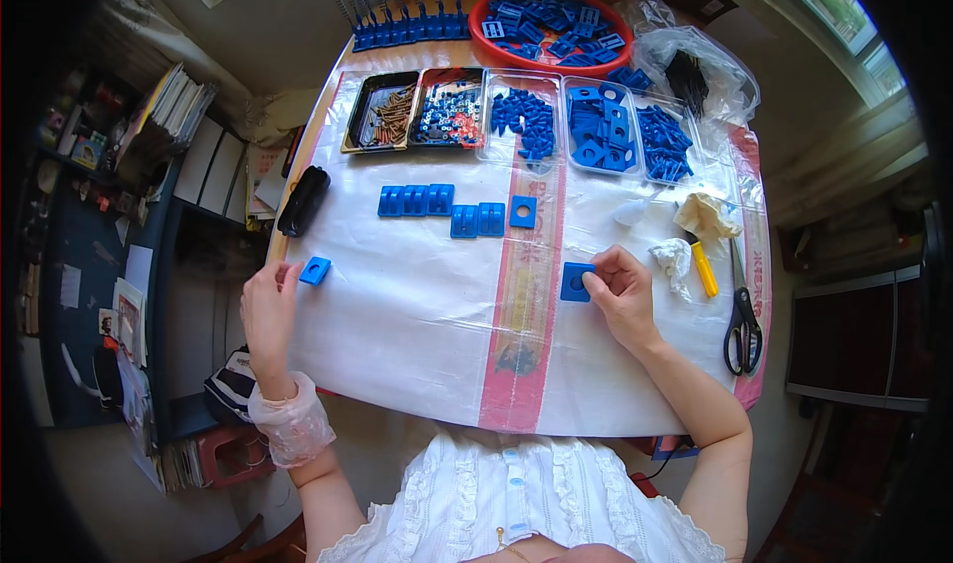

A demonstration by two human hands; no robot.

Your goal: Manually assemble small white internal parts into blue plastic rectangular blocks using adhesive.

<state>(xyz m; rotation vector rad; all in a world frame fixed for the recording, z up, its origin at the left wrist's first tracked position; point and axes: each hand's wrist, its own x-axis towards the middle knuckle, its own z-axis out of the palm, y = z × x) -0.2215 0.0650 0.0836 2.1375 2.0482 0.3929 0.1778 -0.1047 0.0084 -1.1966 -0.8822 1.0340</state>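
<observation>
Between the thumb and fingers of my right hand is a blue square plastic plate with a round recess, low over the white sheet on the table. My left hand, at the table's left edge, pinches a second blue plastic plate with a round hole at its fingertips. Farther in, a row of blue ridged plastic blocks stands side by side. Two more ridged blocks sit just right of that row, beside a single flat blue plate with a round hole.
Along the back are trays of screws, small mixed parts and blue plastic pieces. Behind them stands a red basin. A black case lies left; scissors and a yellow-handled tool lie right.
</observation>
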